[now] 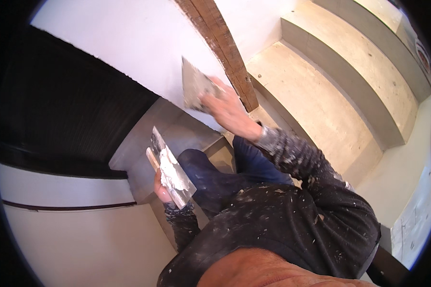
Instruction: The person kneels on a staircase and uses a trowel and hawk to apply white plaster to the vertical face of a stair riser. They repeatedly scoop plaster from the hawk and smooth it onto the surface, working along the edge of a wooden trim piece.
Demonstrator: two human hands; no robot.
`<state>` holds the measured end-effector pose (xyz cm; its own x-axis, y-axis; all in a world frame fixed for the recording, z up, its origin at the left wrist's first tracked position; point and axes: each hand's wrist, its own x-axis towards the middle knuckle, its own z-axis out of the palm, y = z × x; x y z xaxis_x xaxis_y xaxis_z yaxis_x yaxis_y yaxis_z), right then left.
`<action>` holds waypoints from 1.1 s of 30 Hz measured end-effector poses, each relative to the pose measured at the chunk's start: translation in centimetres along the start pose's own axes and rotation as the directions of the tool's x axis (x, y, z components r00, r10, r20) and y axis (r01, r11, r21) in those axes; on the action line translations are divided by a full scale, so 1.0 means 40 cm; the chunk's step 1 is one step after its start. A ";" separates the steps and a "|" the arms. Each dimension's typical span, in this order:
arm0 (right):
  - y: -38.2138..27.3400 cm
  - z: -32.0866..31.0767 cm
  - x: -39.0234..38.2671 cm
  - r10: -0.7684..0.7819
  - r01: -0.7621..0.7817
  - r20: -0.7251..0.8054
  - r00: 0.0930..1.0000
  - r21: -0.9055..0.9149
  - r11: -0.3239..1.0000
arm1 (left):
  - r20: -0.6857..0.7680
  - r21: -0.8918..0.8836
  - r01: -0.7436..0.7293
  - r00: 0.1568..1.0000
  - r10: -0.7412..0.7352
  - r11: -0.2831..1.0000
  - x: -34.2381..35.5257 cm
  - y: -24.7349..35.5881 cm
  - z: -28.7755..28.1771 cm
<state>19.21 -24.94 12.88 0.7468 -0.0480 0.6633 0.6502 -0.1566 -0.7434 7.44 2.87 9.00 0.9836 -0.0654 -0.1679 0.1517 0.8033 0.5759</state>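
White wall [129, 43] above a staircase [321, 86], beside a wooden beam [225, 48]. Right hand [227, 110], fingers clamped on a trowel [194, 86], presses the blade flat to the wall's lower edge. Left hand [162, 189], fingers closed round a handle, holds a second trowel [172, 170] loaded with white plaster [170, 173]. Advised: keep the blade at a shallow angle, apply even pressure, and keep the loaded trowel level.

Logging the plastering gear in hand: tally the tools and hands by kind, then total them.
Trowel pressed to the white wall, in the right hand: 1
Blade loaded with white plaster, in the left hand: 1
Hands: 2
Total: 4
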 end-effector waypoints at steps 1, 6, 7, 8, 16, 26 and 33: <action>-0.005 -0.022 -0.040 0.041 -0.045 0.064 0.997 0.061 0.997 | -0.011 0.004 0.047 0.999 -0.047 0.999 0.003 0.001 0.003; -0.030 -0.047 -0.144 -0.259 0.294 0.387 0.885 -0.033 0.955 | -0.009 -0.065 0.180 0.984 -0.181 0.982 0.052 -0.047 0.003; -0.034 -0.049 -0.155 -0.254 0.304 0.464 0.849 -0.034 0.952 | 0.017 -0.128 0.180 0.984 -0.180 0.975 0.062 -0.055 0.001; -0.034 -0.054 -0.166 -0.201 0.302 0.584 0.787 -0.080 0.950 | 0.057 -0.178 0.182 0.983 -0.175 0.967 0.072 -0.058 0.000; 0.102 -0.180 -0.154 -0.070 0.238 0.359 0.931 -0.449 0.861 | -0.007 0.051 -0.058 0.998 0.059 0.997 0.061 0.006 0.036; 0.122 -0.328 0.051 0.511 -0.523 0.124 0.850 0.096 0.847 | -0.022 0.023 0.057 0.998 -0.057 0.998 0.048 -0.001 0.019; 0.190 -0.425 0.194 0.434 -0.473 0.232 0.871 0.148 0.869 | -0.143 0.080 -0.042 0.988 0.053 0.996 0.041 -0.002 0.011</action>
<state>27.57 -43.25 13.86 0.9648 0.1186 0.2347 0.2324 0.0326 -0.9721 9.06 2.43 9.01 0.9662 0.0629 -0.2500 0.1175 0.7557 0.6443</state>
